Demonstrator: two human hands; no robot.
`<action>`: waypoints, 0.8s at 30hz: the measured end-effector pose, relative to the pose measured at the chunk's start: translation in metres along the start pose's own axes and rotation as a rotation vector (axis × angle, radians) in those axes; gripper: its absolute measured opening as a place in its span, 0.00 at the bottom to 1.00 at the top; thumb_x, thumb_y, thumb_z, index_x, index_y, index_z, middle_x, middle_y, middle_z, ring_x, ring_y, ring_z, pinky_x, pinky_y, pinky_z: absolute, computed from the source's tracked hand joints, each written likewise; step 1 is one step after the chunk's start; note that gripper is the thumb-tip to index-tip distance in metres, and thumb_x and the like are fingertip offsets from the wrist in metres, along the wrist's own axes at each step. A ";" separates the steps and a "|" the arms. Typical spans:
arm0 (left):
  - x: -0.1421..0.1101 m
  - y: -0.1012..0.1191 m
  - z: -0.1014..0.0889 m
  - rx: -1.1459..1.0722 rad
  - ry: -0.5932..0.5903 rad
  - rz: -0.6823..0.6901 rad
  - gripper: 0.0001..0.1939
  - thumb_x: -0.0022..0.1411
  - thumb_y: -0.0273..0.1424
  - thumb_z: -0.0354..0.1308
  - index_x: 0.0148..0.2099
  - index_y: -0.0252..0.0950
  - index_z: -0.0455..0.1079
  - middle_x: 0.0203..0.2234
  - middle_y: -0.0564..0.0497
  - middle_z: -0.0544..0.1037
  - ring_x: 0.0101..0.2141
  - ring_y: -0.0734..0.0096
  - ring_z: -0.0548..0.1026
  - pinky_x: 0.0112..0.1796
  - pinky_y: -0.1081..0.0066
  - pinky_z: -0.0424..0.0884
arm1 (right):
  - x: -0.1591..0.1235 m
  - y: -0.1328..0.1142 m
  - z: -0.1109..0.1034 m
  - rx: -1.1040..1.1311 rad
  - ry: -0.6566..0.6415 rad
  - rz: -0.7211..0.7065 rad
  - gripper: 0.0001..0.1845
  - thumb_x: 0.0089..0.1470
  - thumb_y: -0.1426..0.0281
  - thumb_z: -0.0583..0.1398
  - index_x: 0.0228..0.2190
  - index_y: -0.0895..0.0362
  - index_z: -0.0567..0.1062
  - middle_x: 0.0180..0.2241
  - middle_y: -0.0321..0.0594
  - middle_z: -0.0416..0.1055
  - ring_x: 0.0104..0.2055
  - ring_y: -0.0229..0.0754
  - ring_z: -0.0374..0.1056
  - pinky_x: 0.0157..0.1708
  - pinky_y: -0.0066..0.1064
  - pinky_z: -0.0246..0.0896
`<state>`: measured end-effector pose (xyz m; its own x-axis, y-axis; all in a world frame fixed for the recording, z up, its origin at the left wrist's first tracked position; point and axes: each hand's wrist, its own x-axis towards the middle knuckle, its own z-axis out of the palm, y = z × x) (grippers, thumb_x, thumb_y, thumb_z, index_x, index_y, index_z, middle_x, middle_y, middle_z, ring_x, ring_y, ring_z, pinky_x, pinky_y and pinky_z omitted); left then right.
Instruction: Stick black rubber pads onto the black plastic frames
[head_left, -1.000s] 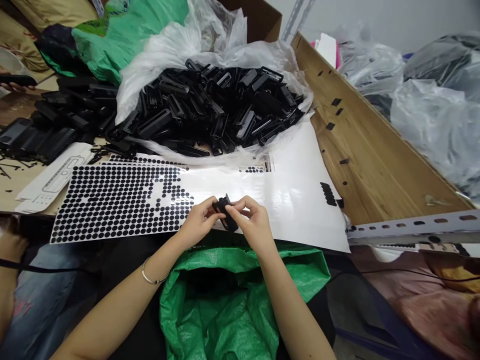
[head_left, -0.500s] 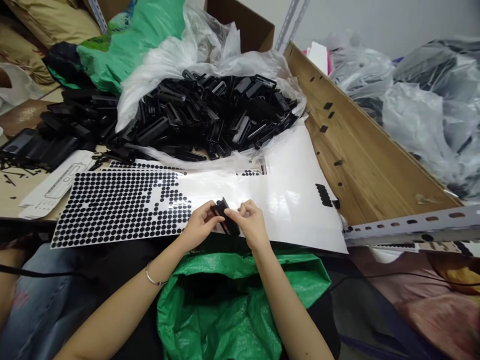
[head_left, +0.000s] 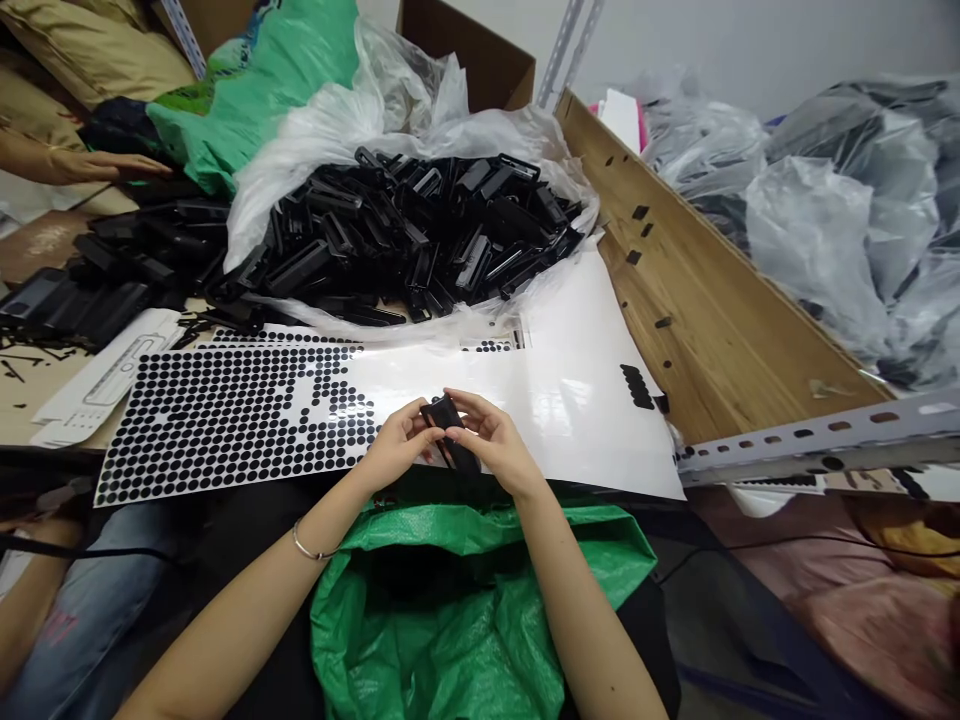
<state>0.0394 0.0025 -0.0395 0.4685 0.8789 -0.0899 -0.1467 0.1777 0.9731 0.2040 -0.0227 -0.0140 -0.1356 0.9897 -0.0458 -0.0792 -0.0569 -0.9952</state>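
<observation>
Between my two hands is a small black plastic part [head_left: 450, 425], long and narrow, tilted over the front edge of the table. My left hand [head_left: 401, 445] pinches its left side, thumb across the front. On the other side my right hand [head_left: 495, 440] grips it, with the thumb on its face and the fingers at its top end. Behind and left of the hands lies a white sheet of round black stickers [head_left: 232, 420], some spots bare. Below my wrists an open green woven sack [head_left: 450, 620] rests on my lap.
A heap of similar black parts [head_left: 405, 230] fills a clear plastic bag [head_left: 300, 130] at the back. More parts [head_left: 112, 270] lie at left, near another person's hand [head_left: 112, 165]. A wooden board [head_left: 697, 300] with a perforated metal rail [head_left: 795, 435] bounds the right.
My right hand has gone from a pinch just beside the black part to holding it with thumb and fingers. Another person's hand has appeared at the upper left. The view has shifted slightly.
</observation>
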 end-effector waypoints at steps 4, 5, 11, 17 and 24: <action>0.000 0.001 -0.001 -0.054 -0.023 0.004 0.17 0.54 0.41 0.64 0.40 0.35 0.65 0.27 0.53 0.75 0.28 0.69 0.77 0.23 0.75 0.71 | -0.002 -0.006 -0.006 0.022 -0.108 0.013 0.26 0.50 0.64 0.65 0.52 0.49 0.72 0.52 0.41 0.74 0.54 0.47 0.68 0.54 0.43 0.64; 0.000 0.001 -0.002 -0.062 -0.025 0.004 0.18 0.55 0.41 0.64 0.41 0.35 0.66 0.27 0.53 0.75 0.28 0.69 0.77 0.23 0.75 0.71 | -0.003 -0.006 -0.005 0.030 -0.100 0.014 0.26 0.51 0.63 0.65 0.53 0.49 0.72 0.51 0.40 0.74 0.54 0.47 0.69 0.54 0.43 0.64; 0.000 0.003 -0.002 -0.079 -0.030 -0.002 0.20 0.55 0.41 0.64 0.44 0.35 0.66 0.29 0.51 0.76 0.28 0.68 0.78 0.23 0.75 0.72 | -0.002 -0.007 0.006 0.071 0.008 0.044 0.22 0.51 0.60 0.63 0.48 0.49 0.74 0.43 0.40 0.77 0.45 0.45 0.73 0.42 0.36 0.72; -0.002 0.005 -0.003 -0.086 -0.136 -0.003 0.17 0.57 0.41 0.62 0.42 0.36 0.65 0.28 0.51 0.77 0.26 0.69 0.78 0.23 0.75 0.72 | -0.001 -0.010 0.010 0.062 0.053 0.078 0.17 0.53 0.58 0.61 0.44 0.50 0.74 0.36 0.37 0.75 0.31 0.39 0.71 0.27 0.30 0.70; -0.014 0.013 -0.002 0.020 -0.195 0.007 0.14 0.59 0.36 0.60 0.46 0.37 0.67 0.28 0.52 0.76 0.26 0.69 0.77 0.23 0.74 0.70 | -0.009 -0.017 0.020 -0.179 -0.005 -0.057 0.11 0.52 0.62 0.62 0.37 0.51 0.73 0.34 0.36 0.70 0.31 0.38 0.67 0.30 0.32 0.69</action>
<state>0.0292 -0.0070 -0.0258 0.6280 0.7771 -0.0419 -0.1342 0.1612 0.9778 0.1869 -0.0329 0.0047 -0.1406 0.9900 0.0109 0.0904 0.0238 -0.9956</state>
